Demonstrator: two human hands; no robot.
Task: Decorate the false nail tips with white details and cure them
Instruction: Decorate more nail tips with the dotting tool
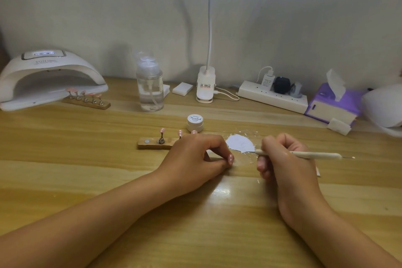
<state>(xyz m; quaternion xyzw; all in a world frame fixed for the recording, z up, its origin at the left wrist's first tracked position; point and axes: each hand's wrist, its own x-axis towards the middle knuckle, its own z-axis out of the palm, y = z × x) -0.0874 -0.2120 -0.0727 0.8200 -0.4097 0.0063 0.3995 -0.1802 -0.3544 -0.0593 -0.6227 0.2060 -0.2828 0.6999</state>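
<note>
Resting on the pale wooden table [87,172], left hand [193,156] curled loosely, thumb and forefinger pinching a small pink false nail tip [231,158] dotted with white, right at the tabletop. Gripping a slim cream-handled dotting pen [304,155] in the right hand [285,159], fingers closed around the shaft, the handle lying nearly level and pointing rightwards, its fine metal end reaching left to the edge of a white smear of paint [239,143] spread on the wood between the two hands.

Standing just behind the left hand, a narrow wooden holder strip [152,144] carrying small metal stands with pink nail tips [162,130] on top; partly hiding behind the knuckles, so how many stands are sitting there being hard to tell. Sitting just beyond that strip, a small round white jar [195,123] with a lettered lid, closed.

Lying further back on the left, a second wooden strip [87,102] bearing five pink tips, sitting at the mouth of a white domed curing lamp [50,76] with its display glowing. Standing near the middle, a clear plastic pump bottle [150,85] of liquid, then two white sponge blocks [182,88], a white clip lamp base [205,85] with its cable, a white power strip [272,95] with plugs in it, and a purple tissue box [332,104] at far right.
</note>
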